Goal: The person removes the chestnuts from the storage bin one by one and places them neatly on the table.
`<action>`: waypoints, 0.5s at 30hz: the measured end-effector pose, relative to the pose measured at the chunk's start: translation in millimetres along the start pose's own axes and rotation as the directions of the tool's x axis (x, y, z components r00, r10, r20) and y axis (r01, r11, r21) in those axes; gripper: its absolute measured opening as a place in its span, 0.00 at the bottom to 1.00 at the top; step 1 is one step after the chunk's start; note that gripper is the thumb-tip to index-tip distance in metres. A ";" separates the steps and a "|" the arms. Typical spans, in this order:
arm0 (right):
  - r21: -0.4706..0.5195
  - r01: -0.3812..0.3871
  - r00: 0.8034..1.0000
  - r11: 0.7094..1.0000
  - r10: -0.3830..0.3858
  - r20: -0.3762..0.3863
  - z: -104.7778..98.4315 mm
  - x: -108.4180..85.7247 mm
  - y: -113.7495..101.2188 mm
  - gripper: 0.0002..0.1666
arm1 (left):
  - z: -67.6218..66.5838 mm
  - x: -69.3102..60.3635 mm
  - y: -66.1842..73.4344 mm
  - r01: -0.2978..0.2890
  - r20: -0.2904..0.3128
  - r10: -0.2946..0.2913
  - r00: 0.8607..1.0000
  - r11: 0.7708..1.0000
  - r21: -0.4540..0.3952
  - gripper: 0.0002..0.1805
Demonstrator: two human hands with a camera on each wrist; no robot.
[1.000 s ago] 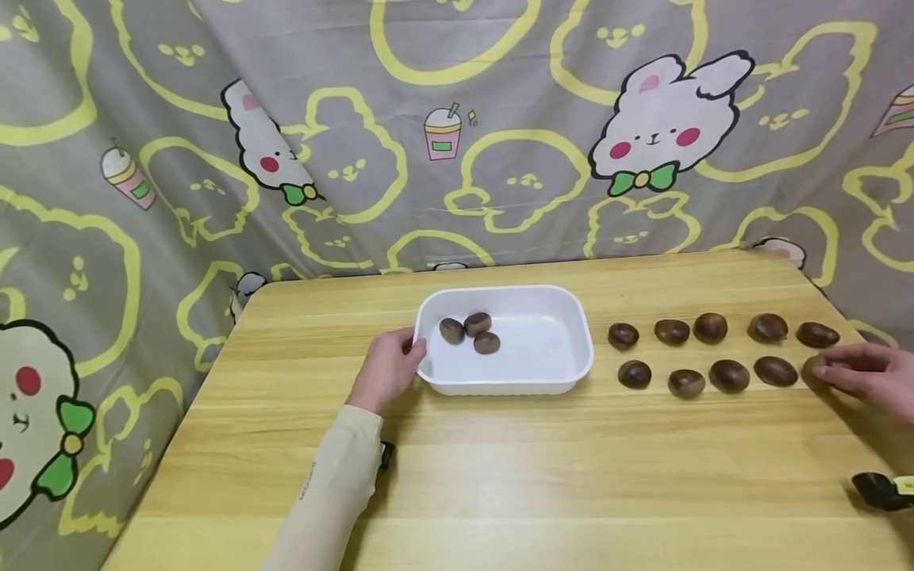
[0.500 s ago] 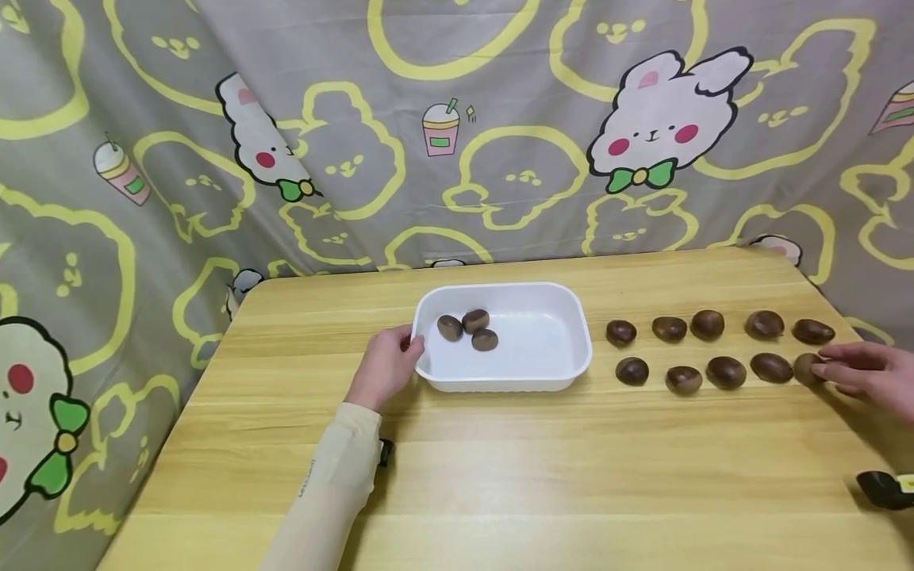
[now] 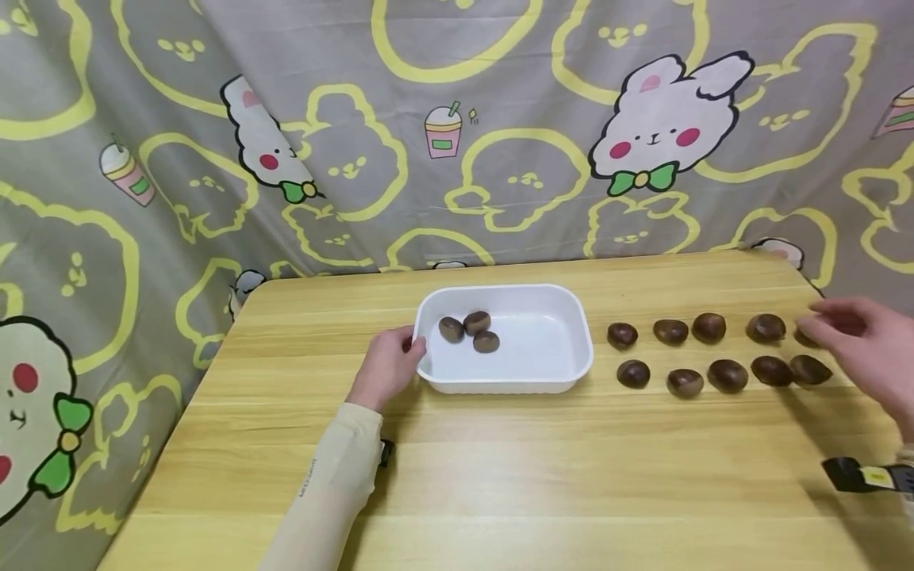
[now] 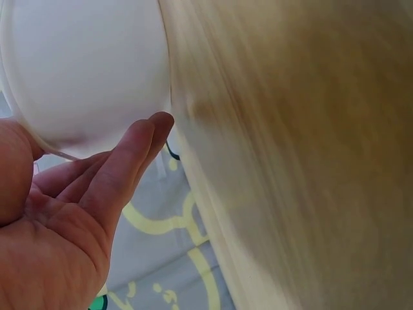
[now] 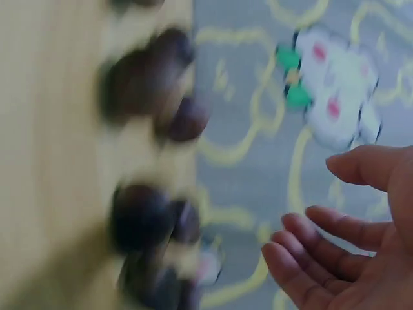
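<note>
My left hand (image 3: 388,369) grips the left end of a white plastic tray (image 3: 510,386), thumb at the rim and fingers against the outer wall. In the left wrist view the hand (image 4: 77,213) pinches the tray's (image 4: 90,71) edge. Three brown chestnuts (image 3: 486,342) lie together in the left part of the tray. My right hand (image 3: 867,345) hovers over the right end of two rows of chestnuts (image 3: 727,376), partly hiding the end chestnut (image 3: 805,336) of the back row. In the right wrist view the hand (image 5: 348,248) has its fingers spread, holding nothing.
The wooden table (image 3: 500,492) ends at a grey patterned curtain (image 3: 528,103) behind and at the left. Black wrist gear (image 3: 850,474) sits by the right wrist. The chestnut rows begin just right of the tray.
My right hand has let go of the chestnut at the right end of the front row and risen toward the back row. The left hand and tray have stayed put.
</note>
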State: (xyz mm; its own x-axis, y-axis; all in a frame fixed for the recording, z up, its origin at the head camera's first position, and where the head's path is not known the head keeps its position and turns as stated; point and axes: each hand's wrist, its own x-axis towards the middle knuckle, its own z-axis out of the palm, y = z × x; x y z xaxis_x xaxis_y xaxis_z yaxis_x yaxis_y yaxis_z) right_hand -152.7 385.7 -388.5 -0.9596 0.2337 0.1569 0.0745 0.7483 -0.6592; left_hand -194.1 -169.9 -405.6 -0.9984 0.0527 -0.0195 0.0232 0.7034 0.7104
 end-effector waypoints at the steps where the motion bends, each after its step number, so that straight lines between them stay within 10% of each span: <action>1: -0.034 0.024 1.000 0.999 -0.023 0.014 1.8 -3.3 -24.6 0.28 | 0.2 -0.2 -0.5 -0.001 -0.001 0.001 1.000 1.000 0.000 0.18; 15: 0.189 0.260 0.920 0.947 -0.303 0.250 72.6 5.8 -142.6 0.22 | 0.8 0.9 -0.3 -0.027 -0.016 0.027 1.000 1.000 0.006 0.17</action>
State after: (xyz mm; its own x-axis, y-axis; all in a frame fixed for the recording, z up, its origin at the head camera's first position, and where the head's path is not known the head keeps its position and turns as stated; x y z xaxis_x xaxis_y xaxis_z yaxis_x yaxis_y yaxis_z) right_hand -188.6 235.2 -346.9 -0.9729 -0.1671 0.1597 -0.2305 0.6522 -0.7221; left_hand -195.0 -169.5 -406.4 -0.9981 0.0600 0.0112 0.0504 0.7063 0.7061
